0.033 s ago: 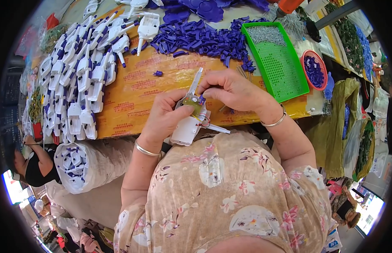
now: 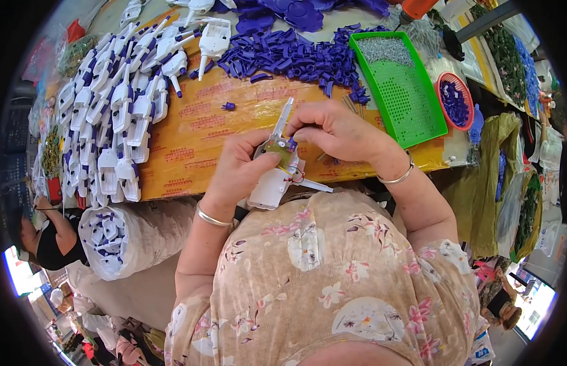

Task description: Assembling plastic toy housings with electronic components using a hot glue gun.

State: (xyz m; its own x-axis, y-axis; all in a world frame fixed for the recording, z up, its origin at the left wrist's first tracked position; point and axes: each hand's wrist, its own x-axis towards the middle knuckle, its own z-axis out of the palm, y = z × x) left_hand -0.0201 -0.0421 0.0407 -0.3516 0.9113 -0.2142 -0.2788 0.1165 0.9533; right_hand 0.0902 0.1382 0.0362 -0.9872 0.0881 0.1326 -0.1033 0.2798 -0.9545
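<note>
My left hand (image 2: pixel 237 168) is closed around an opened white plastic casing (image 2: pixel 269 190) with a long narrow neck. Its thumb presses on a small green circuit board (image 2: pixel 275 149) set in the casing. Thin red and dark wires run from the board toward a second white piece (image 2: pixel 315 185) hanging by my body. My right hand (image 2: pixel 341 131) pinches a small purple plastic part (image 2: pixel 292 141) against the board's right edge; the fingertips partly hide it. Beyond my hands, a single purple piece (image 2: pixel 228 106) lies on the table.
Rows of white casings (image 2: pixel 122 97) are stacked at the left, above a sack (image 2: pixel 146 238) of white and purple parts. A purple parts heap (image 2: pixel 295 58) lies at the back. Right of it are a green tray (image 2: pixel 427 116) holding small metal pieces and a red basket (image 2: pixel 441 91).
</note>
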